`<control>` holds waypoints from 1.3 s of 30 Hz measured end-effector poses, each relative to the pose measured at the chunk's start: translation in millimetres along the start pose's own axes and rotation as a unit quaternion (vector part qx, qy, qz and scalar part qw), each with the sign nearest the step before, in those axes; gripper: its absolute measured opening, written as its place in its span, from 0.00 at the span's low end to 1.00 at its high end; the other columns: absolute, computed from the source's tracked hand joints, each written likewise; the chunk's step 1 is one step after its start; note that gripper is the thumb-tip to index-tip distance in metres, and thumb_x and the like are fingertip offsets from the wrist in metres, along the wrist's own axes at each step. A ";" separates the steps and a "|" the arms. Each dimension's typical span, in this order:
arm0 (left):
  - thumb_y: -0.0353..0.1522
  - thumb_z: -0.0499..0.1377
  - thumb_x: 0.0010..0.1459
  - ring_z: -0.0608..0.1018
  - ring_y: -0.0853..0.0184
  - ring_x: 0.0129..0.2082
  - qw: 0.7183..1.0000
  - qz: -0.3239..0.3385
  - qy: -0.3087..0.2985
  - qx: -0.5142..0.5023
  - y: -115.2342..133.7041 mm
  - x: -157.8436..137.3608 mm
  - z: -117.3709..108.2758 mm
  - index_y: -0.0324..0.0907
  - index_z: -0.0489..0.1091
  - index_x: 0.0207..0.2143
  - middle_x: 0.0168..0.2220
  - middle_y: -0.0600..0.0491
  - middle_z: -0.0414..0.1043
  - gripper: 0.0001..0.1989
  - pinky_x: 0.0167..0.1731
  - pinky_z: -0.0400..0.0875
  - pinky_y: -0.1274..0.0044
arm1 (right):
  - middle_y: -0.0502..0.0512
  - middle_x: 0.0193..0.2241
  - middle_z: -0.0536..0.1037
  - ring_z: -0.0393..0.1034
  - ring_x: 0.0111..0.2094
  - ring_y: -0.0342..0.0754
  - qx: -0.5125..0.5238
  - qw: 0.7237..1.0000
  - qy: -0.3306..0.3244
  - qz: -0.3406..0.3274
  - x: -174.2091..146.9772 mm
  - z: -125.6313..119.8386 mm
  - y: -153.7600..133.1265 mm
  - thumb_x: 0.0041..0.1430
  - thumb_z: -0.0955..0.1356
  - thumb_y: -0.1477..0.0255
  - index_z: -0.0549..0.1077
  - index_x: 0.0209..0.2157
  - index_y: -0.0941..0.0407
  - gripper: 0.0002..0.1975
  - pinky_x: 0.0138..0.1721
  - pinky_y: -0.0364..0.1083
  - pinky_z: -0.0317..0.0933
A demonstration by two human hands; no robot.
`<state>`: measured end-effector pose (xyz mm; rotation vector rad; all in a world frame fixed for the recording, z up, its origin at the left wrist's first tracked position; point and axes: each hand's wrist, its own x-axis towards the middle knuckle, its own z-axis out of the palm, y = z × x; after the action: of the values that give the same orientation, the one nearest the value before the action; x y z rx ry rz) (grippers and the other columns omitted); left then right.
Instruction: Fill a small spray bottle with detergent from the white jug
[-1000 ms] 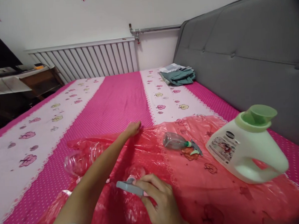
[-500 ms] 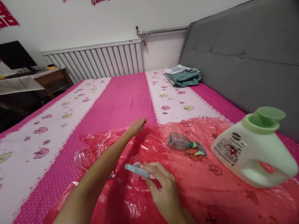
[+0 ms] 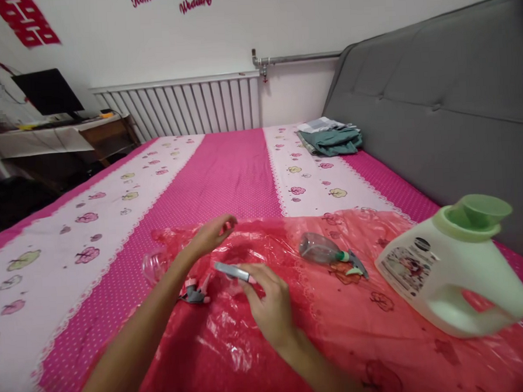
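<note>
1. Clock centred on the right hand (image 3: 269, 304), btw. A grey spray top (image 3: 233, 272) is gripped there between thumb and fingers, jutting out toward 10 o'clock, above the red plastic sheet (image 3: 235, 355). Something see-through is seen just under it, but whether the two are joined can't be told.

2. The left hand (image 3: 213, 233) is found at about 10:30, over the far part of the sheet. Its fingers are bent inward; whether any plastic is pinched can't be made out, tbh.

3. At 9 o'clock, near the gripped one, a second sprayer head (image 3: 194, 294) in grey and pink is seen lying on the sheet, right beside the left forearm. Past that forearm, around 9:30, a clear bottle (image 3: 153, 266) is partly covered by the arm.

4. At 2 o'clock a spray bottle (image 3: 319, 248) with a green collar is laid on its side, nozzle end pointed toward the big jug (image 3: 454, 279). The jug is set at 3 o'clock, topped with a green cap (image 3: 479, 215).

5. Farther off: folded clothes (image 3: 328, 138) are stacked on the pink bedspread (image 3: 229, 180) at 1 o'clock, and the radiator (image 3: 187, 109) is mounted at 11.
</note>
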<state>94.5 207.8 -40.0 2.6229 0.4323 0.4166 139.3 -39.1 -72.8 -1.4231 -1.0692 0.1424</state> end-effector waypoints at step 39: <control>0.35 0.55 0.68 0.82 0.57 0.47 0.993 -0.002 0.084 -0.085 175.3 -140.0 115.6 0.50 0.73 0.47 0.45 0.50 0.81 0.09 0.50 0.78 0.67 | 0.59 0.40 0.74 0.72 0.38 0.46 -0.174 0.874 0.442 0.100 -126.9 -311.9 51.2 0.49 0.77 0.58 0.70 0.49 0.61 0.31 0.41 0.44 0.69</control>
<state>49.3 -36.1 -86.4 2.4304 0.4357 0.6480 300.7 -336.0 -116.0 -1.6558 -0.1812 -0.5432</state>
